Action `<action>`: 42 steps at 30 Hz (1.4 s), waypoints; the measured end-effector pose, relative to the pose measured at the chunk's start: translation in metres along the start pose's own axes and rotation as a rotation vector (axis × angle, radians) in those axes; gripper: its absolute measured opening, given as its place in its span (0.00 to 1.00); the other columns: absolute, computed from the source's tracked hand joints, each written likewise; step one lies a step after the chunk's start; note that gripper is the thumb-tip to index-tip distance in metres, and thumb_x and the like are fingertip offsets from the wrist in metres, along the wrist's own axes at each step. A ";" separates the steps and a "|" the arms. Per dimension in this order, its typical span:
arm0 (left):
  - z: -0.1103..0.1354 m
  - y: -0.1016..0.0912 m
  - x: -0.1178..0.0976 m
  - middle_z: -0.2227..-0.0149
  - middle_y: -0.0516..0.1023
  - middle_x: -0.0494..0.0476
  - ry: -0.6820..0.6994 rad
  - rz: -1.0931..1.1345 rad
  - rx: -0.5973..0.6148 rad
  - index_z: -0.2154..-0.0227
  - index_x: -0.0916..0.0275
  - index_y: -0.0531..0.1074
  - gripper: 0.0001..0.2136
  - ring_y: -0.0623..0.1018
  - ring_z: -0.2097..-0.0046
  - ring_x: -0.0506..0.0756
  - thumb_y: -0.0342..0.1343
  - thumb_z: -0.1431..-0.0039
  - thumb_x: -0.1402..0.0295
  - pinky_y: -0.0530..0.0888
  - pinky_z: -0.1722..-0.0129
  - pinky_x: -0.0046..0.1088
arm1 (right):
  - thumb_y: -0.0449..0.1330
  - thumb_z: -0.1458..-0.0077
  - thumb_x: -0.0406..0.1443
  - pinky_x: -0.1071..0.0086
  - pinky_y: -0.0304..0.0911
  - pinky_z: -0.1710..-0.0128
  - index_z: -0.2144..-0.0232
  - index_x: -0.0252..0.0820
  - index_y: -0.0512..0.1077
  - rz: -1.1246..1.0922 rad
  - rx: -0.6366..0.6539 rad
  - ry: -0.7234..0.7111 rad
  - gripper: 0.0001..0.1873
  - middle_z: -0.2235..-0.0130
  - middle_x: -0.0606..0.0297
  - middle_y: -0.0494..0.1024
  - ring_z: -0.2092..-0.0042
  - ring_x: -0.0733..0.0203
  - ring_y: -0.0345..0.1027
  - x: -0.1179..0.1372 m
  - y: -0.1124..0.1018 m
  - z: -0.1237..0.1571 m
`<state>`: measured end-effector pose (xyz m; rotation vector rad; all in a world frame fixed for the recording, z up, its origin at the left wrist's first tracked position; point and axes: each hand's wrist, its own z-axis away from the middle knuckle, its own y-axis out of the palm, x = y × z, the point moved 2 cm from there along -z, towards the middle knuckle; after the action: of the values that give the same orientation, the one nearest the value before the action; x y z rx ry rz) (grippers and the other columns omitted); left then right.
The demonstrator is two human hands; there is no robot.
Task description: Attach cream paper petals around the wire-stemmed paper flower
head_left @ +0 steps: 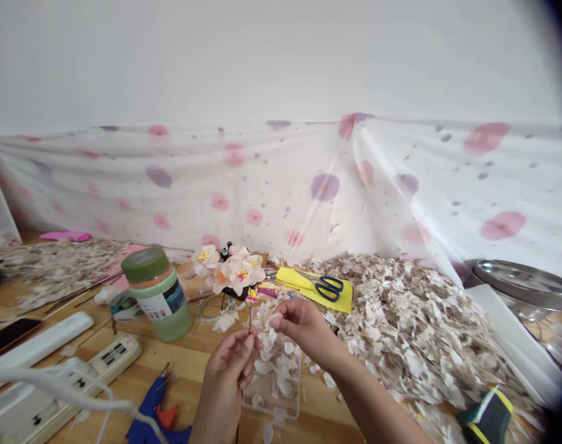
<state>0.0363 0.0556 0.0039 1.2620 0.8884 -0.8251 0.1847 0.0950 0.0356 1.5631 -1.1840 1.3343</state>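
My left hand [228, 373] is closed, thumb and forefinger pinching a thin dark brown stem [250, 317], roughly upright, with a small pink-and-yellow tuft [252, 295] at its top. My right hand [304, 327] is pinched too, thumb and fingertips on a small, thin off-white petal [275, 319], near the stem but apart from it. Stem is at the left edge of a shallow clear plastic box [278, 413] holding loose whitish petals [285, 376]; my right wrist crosses its far right corner. Beyond the box: a bunch of cream artificial flowers [239, 271] with yellow and pink centres, plus dark-blue-handled scissors [329, 288] lying on a bright yellow sheet [346, 302]. Right of the box, a big heap of dry, beige-white petal pieces [415, 327]. Left of the box, a light green jar [175, 320] with a darker green lid, upright; nearer me on that side, a blue glue gun [149, 401] with an orange trigger.
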 end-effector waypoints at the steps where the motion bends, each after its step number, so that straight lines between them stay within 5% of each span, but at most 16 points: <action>1: 0.000 0.000 0.001 0.75 0.75 0.52 0.007 -0.006 -0.002 0.70 0.64 0.76 0.12 0.60 0.81 0.42 0.65 0.55 0.61 0.54 0.84 0.16 | 0.63 0.53 0.42 0.73 0.51 0.74 0.78 0.38 0.68 0.015 -0.038 -0.037 0.14 0.78 0.71 0.66 0.76 0.69 0.55 0.005 -0.002 0.001; 13: 0.006 0.006 0.008 0.78 0.76 0.53 0.039 -0.184 -0.006 0.70 0.65 0.76 0.17 0.65 0.82 0.46 0.67 0.60 0.57 0.60 0.86 0.19 | 0.60 0.46 0.31 0.67 0.58 0.62 0.73 0.41 0.73 0.577 -0.356 -0.356 0.04 0.69 0.64 0.73 0.63 0.59 0.64 0.033 0.002 0.020; 42: 0.008 0.009 0.007 0.79 0.75 0.52 0.013 -0.208 -0.029 0.71 0.64 0.76 0.17 0.64 0.82 0.46 0.67 0.62 0.57 0.59 0.86 0.19 | 0.58 0.44 0.32 0.66 0.58 0.62 0.73 0.40 0.72 0.912 -0.407 -0.458 0.07 0.70 0.62 0.72 0.64 0.58 0.62 0.033 0.004 0.020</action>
<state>0.0482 0.0485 0.0024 1.1635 1.0509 -0.9655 0.1875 0.0695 0.0643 1.0604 -2.4719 1.1306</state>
